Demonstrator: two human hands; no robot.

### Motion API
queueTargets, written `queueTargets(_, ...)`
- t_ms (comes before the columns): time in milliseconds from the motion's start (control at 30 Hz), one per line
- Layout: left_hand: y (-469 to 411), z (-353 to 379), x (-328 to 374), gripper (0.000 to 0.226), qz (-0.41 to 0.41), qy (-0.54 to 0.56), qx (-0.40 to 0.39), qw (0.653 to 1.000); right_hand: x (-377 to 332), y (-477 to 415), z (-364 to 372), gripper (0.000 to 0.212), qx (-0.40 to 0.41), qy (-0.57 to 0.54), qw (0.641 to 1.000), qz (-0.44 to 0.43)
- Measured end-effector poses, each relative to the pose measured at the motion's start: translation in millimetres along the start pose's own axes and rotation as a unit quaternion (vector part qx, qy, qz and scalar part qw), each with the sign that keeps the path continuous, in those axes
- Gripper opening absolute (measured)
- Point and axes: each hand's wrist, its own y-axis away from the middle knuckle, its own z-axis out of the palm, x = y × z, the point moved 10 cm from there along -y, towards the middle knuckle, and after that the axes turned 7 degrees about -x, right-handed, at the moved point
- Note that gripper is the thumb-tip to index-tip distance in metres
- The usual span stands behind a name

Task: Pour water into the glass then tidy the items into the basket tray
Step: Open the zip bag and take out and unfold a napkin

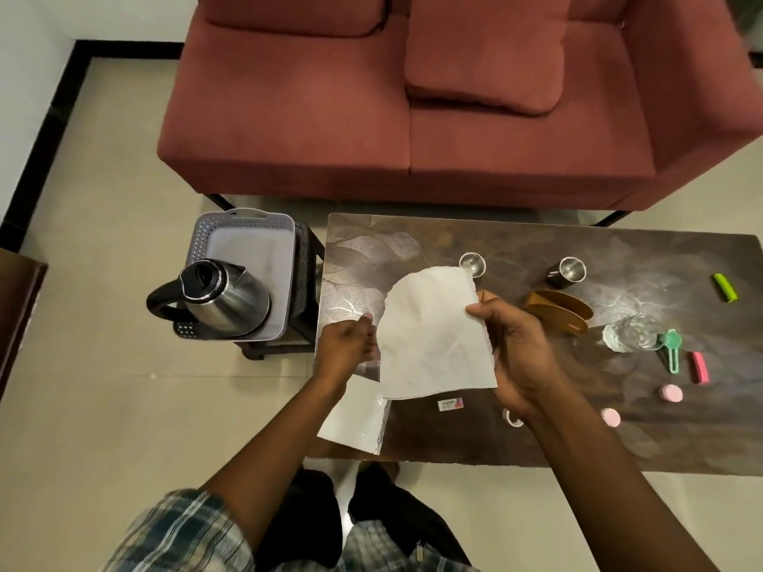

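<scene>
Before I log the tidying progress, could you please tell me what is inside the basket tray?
Only the steel jug stands inside the basket tray, at its near end; the tray's bottom beyond it looks bare. Whatever lies beneath the jug is covered.

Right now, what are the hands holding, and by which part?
Both hold the white paper sheet above the table. The right hand pinches its right edge, thumb on the front. The left hand grips its left edge.
</scene>
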Motion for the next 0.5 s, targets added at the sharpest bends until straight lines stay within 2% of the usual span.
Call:
queueTargets(33,12,2,6,0.045,-0.004,0.029,-0.017,0.999,-2,3,2,0.017,0.001,-0.002,1.000,-0.003)
queueTargets(133,47,4,20,0.065,-0.007,0.107,-0.072,0.992,-9,12,10,0.058,0.010,-0.001,1.000,-0.005)
queueTargets(167,59,4,24,0.069,-0.007,0.124,-0.088,0.988,-12,16,13,0.063,0.014,0.000,1.000,-0.006)
queueTargets(200,72,5,29,0.069,-0.002,0.137,-0.100,0.986,-14,19,18,0.059,0.012,0.000,1.000,-0.009)
queueTargets(300,106,5,49,0.058,0.030,0.163,-0.128,0.978,-19,27,28,0.025,0.010,-0.004,1.000,-0.024)
queueTargets(500,150,-16,86,0.028,0.098,0.184,-0.120,0.971,-40,46,61,0.009,-0.024,0.026,0.997,-0.074)
